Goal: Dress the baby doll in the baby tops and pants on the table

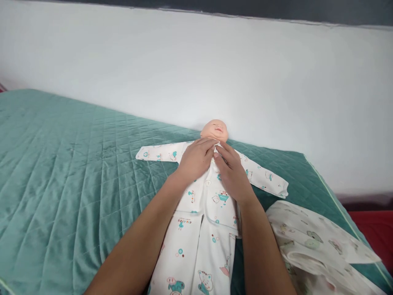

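A baby doll (211, 130) lies on its back, its bare head towards the wall. It is dressed in a white baby shirt (221, 200) printed with small animals, and white printed pants (181, 254) below. My left hand (196, 159) and my right hand (231, 170) meet at the shirt's collar, just under the doll's chin. The fingers of both are bent together on the front edges of the shirt there. Lower on the front, a round button (208, 183) shows between my wrists. Both sleeves stretch out sideways. My fingers partly cover the collar's fastening.
The green quilted cover (76, 184) spreads beneath the doll. On the right lies another piece of white printed baby clothing (310, 237), crumpled. A white wall (153, 65) stands behind, and something red (374, 233) shows beyond the right edge.
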### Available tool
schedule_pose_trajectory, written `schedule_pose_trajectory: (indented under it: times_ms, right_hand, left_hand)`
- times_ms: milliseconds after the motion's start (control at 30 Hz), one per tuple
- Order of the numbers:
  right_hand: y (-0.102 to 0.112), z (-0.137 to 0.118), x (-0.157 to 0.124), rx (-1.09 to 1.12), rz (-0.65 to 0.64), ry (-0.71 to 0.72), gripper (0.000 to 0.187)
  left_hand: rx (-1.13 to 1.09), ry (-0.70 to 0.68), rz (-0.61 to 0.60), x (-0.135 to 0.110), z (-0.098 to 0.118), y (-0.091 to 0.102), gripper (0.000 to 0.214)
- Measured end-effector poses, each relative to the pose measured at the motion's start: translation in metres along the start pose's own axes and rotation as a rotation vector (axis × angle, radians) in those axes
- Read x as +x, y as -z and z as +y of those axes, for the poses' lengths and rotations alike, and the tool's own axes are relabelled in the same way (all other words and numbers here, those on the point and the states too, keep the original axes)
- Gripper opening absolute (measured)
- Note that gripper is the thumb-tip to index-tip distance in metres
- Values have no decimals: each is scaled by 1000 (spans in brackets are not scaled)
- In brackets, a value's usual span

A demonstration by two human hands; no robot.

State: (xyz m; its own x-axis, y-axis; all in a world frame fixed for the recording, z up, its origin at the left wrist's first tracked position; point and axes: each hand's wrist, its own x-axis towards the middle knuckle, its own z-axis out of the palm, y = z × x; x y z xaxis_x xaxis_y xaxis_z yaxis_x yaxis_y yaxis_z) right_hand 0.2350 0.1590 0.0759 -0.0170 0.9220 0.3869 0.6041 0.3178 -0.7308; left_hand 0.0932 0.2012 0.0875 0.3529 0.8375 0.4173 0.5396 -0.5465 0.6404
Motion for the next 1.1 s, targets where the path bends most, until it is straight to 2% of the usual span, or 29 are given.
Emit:
schedule_pose_trajectory:
  times_ms: [133,500,700,867,1100]
  right_hand:
    - [1,0,-1,-14,-38,58,38]
    - [-1,-3,0,6,-6,-54,40]
    - [-5,-3,0,129,88,-88,32]
    - [-4,-6,0,215,109,-159,42]
    - [-3,-5,0,141,68,-92,45]
  left_hand:
    - [-9,-2,-7,0,0,0,39]
    - [-52,-23,30,0,3,2,37]
    - [-65,-9,45,-2,5,2,34]
    - [-88,13,46,-4,7,3,35]
    - [-135,-12,50,-3,6,3,35]
